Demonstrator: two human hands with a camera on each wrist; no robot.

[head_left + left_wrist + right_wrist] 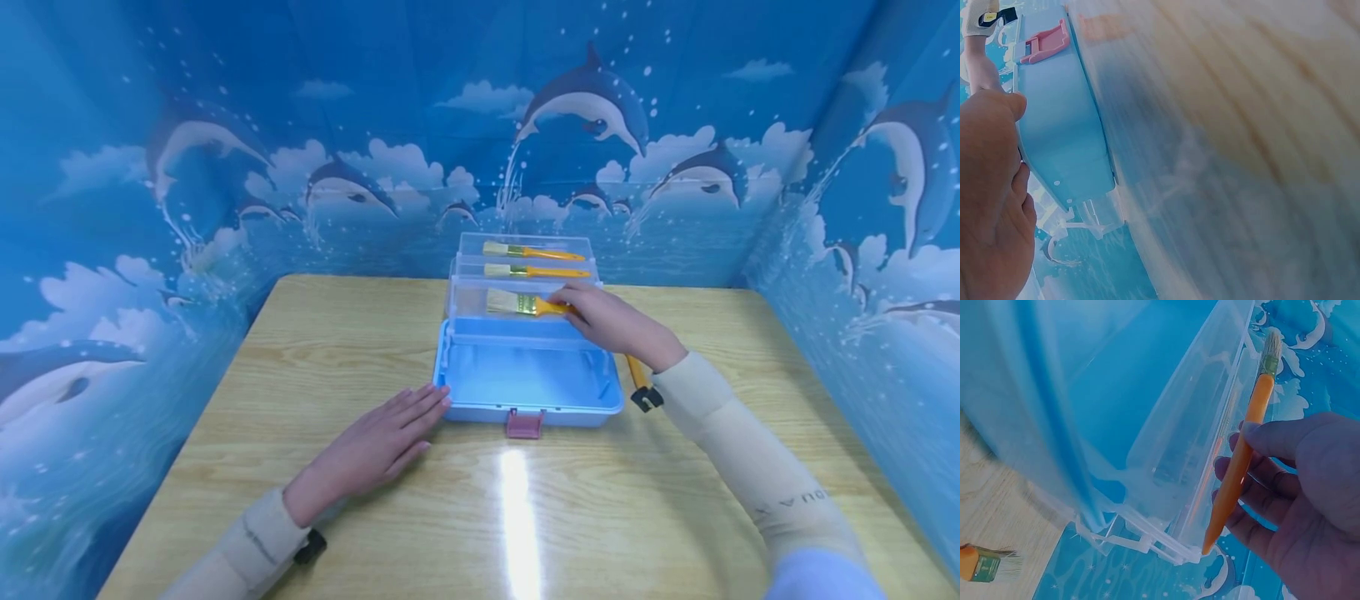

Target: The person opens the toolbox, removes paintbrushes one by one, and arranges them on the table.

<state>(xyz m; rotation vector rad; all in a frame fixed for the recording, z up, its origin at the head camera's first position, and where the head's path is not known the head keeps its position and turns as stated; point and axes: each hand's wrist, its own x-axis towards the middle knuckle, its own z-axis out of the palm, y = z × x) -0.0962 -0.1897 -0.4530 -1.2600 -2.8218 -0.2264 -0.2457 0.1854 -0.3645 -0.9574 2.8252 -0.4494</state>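
Observation:
My right hand (603,318) pinches a wide paintbrush (523,304) by its orange handle, over the front clear tray of the toolbox. In the right wrist view, the thumb and fingers of the right hand (1310,469) hold this brush (1241,456) beside the clear plastic trays (1179,425). My left hand (378,442) lies with straight fingers, their tips at the left front corner of the open blue toolbox (528,412). The left wrist view shows the left hand (991,200) against the box side (1063,125).
Two smaller paintbrushes, one (536,251) behind the other (536,271), lie in the rear trays. Another brush (637,371) rests on the wooden table (337,333), right of the box and partly under my forearm. A pink latch (524,425) hangs at the front. Dolphin-print cloth (375,100) surrounds the table.

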